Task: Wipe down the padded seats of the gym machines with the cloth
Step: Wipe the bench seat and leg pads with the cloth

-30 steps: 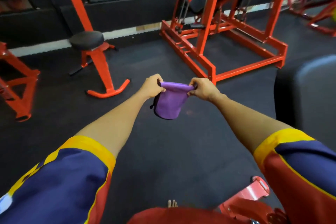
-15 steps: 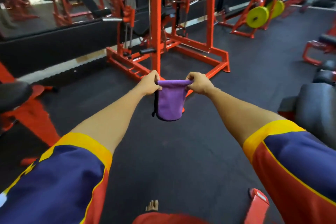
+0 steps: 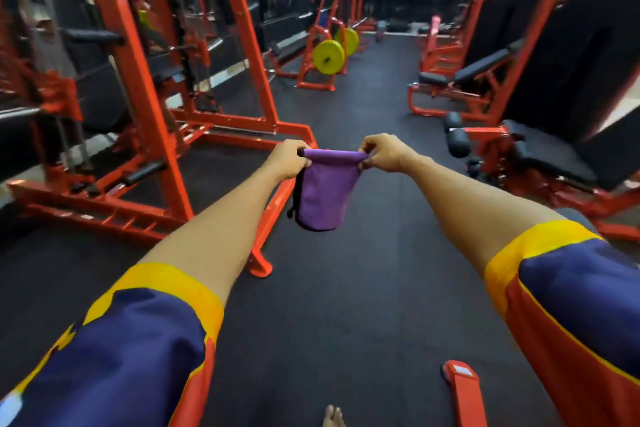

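The orange rack that stood beyond the hands half a second ago now lies to their left, a padded seat to their right. The purple cloth hangs between both hands, top edge running left to right, folded length pointing down. The left hand and the right hand each pinch a top corner, fingers curled.

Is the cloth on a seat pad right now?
No: the left hand and right hand hold the purple cloth in the air over the black floor.
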Demonstrator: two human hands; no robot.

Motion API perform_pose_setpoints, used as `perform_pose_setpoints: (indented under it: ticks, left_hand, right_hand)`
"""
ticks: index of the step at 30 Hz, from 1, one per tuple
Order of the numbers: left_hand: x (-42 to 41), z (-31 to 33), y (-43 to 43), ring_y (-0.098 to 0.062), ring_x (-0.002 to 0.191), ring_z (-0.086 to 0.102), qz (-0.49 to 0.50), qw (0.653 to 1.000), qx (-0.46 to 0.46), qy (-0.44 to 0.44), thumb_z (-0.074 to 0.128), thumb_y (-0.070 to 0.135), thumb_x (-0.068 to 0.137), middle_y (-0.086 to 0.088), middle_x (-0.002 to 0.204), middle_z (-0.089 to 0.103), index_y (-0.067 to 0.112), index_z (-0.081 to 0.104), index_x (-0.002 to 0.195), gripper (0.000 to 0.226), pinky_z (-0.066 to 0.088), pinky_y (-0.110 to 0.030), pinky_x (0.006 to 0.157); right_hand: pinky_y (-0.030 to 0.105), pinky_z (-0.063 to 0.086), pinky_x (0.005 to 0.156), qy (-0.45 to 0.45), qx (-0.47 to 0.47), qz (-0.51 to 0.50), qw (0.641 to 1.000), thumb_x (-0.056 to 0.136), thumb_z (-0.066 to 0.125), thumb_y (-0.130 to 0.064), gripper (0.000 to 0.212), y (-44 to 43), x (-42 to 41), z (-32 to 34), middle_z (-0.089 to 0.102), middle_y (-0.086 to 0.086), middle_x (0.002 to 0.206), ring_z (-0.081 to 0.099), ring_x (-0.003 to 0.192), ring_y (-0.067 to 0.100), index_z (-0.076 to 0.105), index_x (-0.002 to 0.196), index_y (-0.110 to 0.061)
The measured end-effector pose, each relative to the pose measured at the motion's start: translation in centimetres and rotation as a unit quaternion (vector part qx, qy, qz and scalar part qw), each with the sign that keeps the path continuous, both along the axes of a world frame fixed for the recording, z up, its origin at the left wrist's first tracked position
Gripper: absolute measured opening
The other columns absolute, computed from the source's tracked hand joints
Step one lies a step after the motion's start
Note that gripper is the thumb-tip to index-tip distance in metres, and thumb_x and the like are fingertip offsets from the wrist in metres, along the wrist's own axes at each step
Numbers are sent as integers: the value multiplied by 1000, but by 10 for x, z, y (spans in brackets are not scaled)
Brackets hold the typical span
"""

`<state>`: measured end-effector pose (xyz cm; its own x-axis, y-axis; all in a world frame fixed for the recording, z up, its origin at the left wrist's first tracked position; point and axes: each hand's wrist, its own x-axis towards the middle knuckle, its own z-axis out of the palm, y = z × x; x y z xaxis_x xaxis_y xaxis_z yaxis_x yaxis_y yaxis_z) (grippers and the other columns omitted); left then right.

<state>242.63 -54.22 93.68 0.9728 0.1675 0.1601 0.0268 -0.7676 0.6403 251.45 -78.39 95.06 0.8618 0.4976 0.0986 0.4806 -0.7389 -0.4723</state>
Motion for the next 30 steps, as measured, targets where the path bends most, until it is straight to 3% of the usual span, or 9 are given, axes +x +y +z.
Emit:
perform_pose_setpoints:
  ticks: [4, 9, 15, 17, 19, 21, 24, 26, 30]
  left_hand:
    - [97, 8, -30, -22, 103, 65, -53, 999, -3, -10, 72, 5, 87, -13, 110, 73, 9, 74, 112, 26, 37, -21, 73]
    - [204, 19, -62, -25, 103, 66, -93, 996, -19, 1, 73, 9, 86, -10, 109, 74, 19, 75, 111, 27, 43, -24, 77]
    - [311, 21, -103, -20, 99, 64, -143, 988, -56, -3, 70, 8, 89, -5, 106, 72, 17, 72, 108, 22, 42, -24, 80]
    - [347, 16, -118, -23, 102, 65, -159, 985, -71, 0, 70, 8, 89, -6, 107, 72, 17, 71, 108, 21, 47, -27, 83]
    - [379, 12, -133, -25, 103, 65, -180, 979, -97, -6, 70, 8, 89, -6, 106, 71, 17, 70, 106, 19, 49, -30, 86]
    - [422, 4, -152, -23, 99, 63, -205, 972, -117, 4, 68, 9, 92, -5, 103, 68, 16, 67, 106, 16, 47, -30, 85]
    - [479, -6, -174, -29, 93, 61, -223, 960, -166, 23, 63, 12, 94, -13, 102, 66, 16, 60, 99, 6, 52, -44, 88]
    - [515, -9, -187, -25, 90, 59, -232, 948, -215, 35, 58, 13, 96, -11, 100, 64, 18, 56, 93, 6, 54, -49, 91]
    - [584, -2, -221, -21, 91, 59, -265, 927, -257, 74, 48, 13, 99, -6, 102, 64, 17, 55, 99, 9, 52, -41, 81]
  right_hand:
    - [26, 46, 75, -1, -6, -58, 998, 77, 88, -19, 26, -34, 71, 8, 67, 0, 88, 59, 83, 17, 69, 95, -20]
    - [26, 43, 70, -11, 12, -119, 993, 73, 90, -23, 27, -76, 149, 15, 68, -2, 84, 58, 77, 16, 66, 85, -26]
    - [22, 45, 66, -11, 65, -187, 980, 77, 86, -15, 23, -120, 217, 16, 70, -2, 87, 61, 78, 12, 70, 92, -17]
    - [15, 44, 58, -4, 95, -209, 973, 80, 81, -10, 22, -131, 239, 11, 67, -5, 80, 58, 69, 9, 64, 90, -18]
    - [22, 44, 56, 8, 134, -227, 965, 81, 73, -6, 29, -140, 259, 3, 63, -4, 75, 54, 63, 10, 54, 85, -27]
    - [31, 44, 57, 19, 204, -261, 943, 77, 63, -8, 29, -151, 291, -9, 62, 3, 77, 53, 62, 16, 47, 82, -32]
    - [37, 48, 57, 32, 293, -292, 910, 83, 51, -1, 30, -157, 332, -23, 57, 12, 88, 56, 73, 22, 43, 91, -28]
    - [38, 44, 55, 34, 331, -316, 889, 85, 47, -1, 32, -158, 357, -27, 51, 13, 91, 51, 74, 23, 39, 95, -30]
    - [28, 41, 46, 43, 382, -382, 840, 92, 50, -8, 31, -175, 410, -30, 49, 12, 87, 47, 59, 17, 36, 115, -23]
